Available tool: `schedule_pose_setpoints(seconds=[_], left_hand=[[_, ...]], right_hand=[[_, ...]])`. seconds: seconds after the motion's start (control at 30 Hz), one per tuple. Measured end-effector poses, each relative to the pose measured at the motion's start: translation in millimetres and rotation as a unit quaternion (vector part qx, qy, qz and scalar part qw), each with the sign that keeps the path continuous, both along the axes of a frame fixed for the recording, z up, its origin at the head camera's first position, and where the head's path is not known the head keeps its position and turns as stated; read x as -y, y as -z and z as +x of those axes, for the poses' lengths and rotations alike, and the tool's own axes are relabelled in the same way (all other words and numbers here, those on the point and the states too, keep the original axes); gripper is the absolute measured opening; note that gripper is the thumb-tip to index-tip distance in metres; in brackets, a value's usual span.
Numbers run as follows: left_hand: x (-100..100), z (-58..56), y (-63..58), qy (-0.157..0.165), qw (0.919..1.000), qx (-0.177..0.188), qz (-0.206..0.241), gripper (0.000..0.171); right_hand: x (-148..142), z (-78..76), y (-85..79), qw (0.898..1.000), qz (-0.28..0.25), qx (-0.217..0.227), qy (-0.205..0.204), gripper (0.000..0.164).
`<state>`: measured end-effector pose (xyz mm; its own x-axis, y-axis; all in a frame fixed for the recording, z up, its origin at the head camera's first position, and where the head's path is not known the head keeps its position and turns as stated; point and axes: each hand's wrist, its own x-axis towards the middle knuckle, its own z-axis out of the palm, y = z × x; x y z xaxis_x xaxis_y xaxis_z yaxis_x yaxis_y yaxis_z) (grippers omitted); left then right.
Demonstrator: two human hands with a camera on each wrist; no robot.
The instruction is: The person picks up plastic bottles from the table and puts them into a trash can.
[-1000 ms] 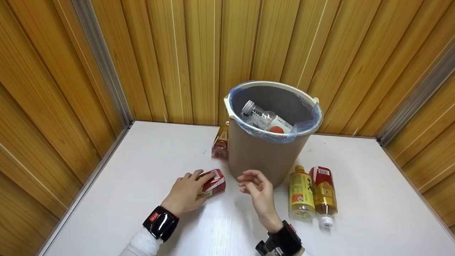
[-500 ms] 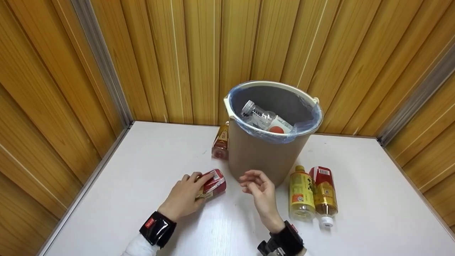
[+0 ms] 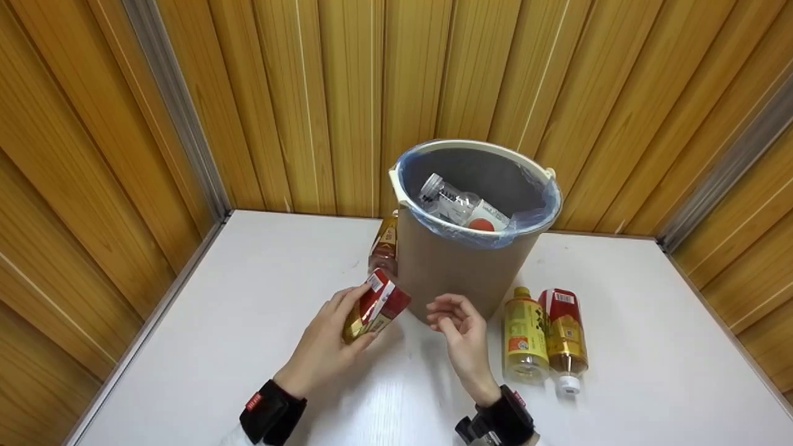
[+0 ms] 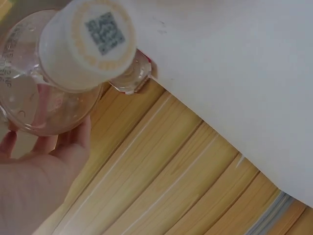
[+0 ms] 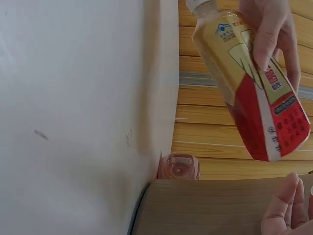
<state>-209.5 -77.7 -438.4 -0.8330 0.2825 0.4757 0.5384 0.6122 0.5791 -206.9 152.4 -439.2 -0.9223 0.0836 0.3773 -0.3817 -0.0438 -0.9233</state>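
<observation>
My left hand (image 3: pixel 328 334) grips a plastic drink bottle (image 3: pixel 379 303) with a red and gold label, its base end tilted up in front of the bin. In the left wrist view the bottle's white cap (image 4: pixel 88 44) faces the camera. The right wrist view shows the bottle (image 5: pixel 252 88) held clear above the table, fingers and thumb round its label. My right hand (image 3: pixel 461 334) holds nothing; its fingers are loosely bent beside the bin's front wall. A brown bin (image 3: pixel 458 266) with a blue liner holds a clear bottle (image 3: pixel 449 199) and a white container with a red spot (image 3: pixel 486 218).
A yellow-labelled bottle (image 3: pixel 525 337) and a red and gold one (image 3: pixel 565 334) lie side by side right of the bin. Another bottle (image 3: pixel 384 244) lies behind its left side. Wood-patterned walls (image 3: pixel 297 111) enclose the white table (image 3: pixel 260 266).
My left hand has lifted the red and gold bottle off the table and tilted it, bringing it slightly towards the bin. My right hand has shifted slightly right.
</observation>
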Motion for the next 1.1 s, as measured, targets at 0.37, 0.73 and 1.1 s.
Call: schedule_pose_setpoints(seconds=[0.37, 0.73, 1.1], left_hand=[[-34, 9.8, -10.4, 0.054, 0.9727, 0.073, 0.214, 0.078], [-58, 28.7, -41.0, 0.068, 0.9566, 0.092, 0.268, 0.073], [-61, 35.8, -42.9, 0.107, 0.9527, 0.111, 0.262, 0.066]], right_hand=[[4, 6.1, -4.2, 0.998, 0.028, -0.033, -0.038, 0.037], [6, 10.1, -6.9, 0.99, 0.072, -0.062, -0.1, 0.051], [2, 8.3, -6.9, 0.983, 0.098, -0.086, -0.13, 0.063]])
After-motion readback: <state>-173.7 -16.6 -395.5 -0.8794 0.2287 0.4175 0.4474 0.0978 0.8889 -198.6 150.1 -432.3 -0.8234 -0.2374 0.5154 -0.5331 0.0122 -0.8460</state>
